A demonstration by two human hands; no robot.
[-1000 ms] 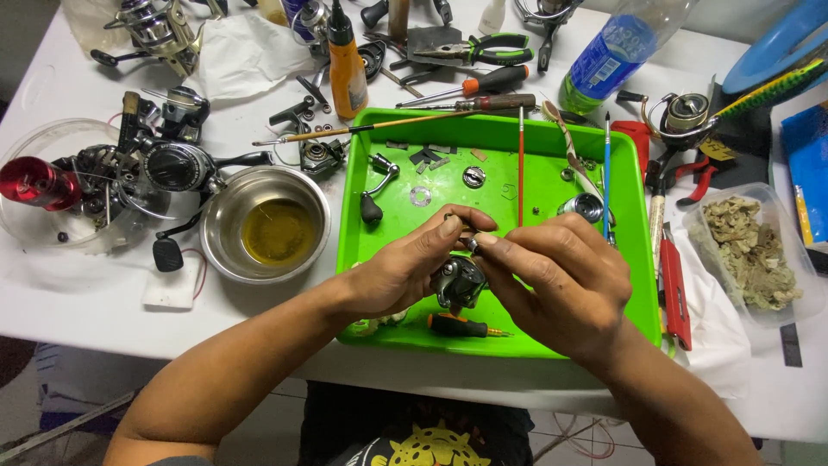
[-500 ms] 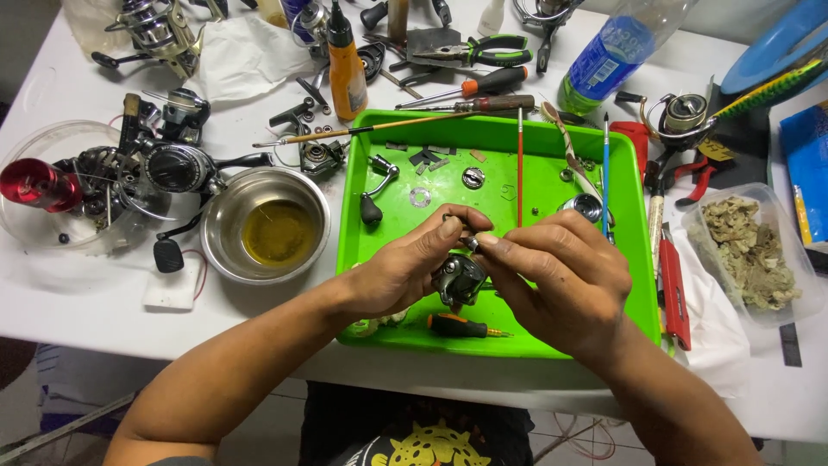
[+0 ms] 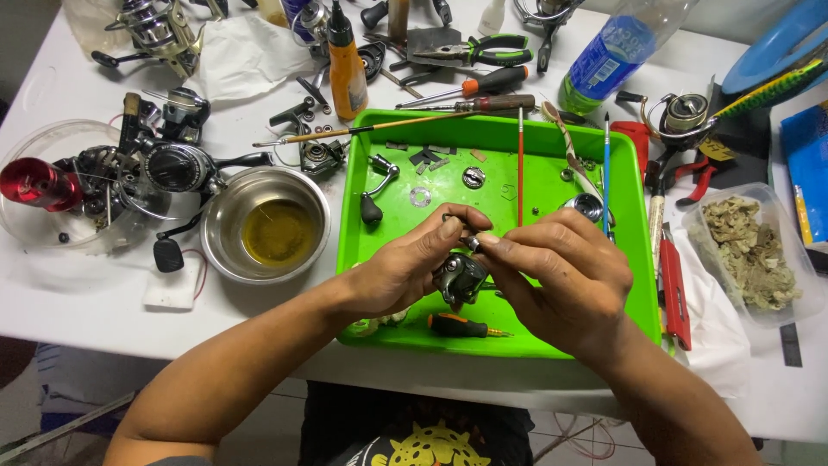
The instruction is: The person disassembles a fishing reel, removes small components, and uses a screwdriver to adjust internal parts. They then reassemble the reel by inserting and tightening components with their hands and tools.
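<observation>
Both hands over bright green plastic tray [image 3: 630, 293]: left hand [image 3: 405, 272] cradles dark metal reel body [image 3: 460, 278]; right hand [image 3: 565, 276] pinches small part at its 12 o'clock. Step: fitting part, judged. Small orange-handled screwdriver [image 3: 461, 326] at 6 o'clock. Next move calls for steady alignment.

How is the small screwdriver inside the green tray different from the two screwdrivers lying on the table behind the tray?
The small screwdriver lies inside the green tray, near the left hand and right hand; the two table screwdrivers lie outside it, untouched. It looks shorter than they do. Its handle is black and orange; one of theirs is dark red. All lie flat.
</observation>
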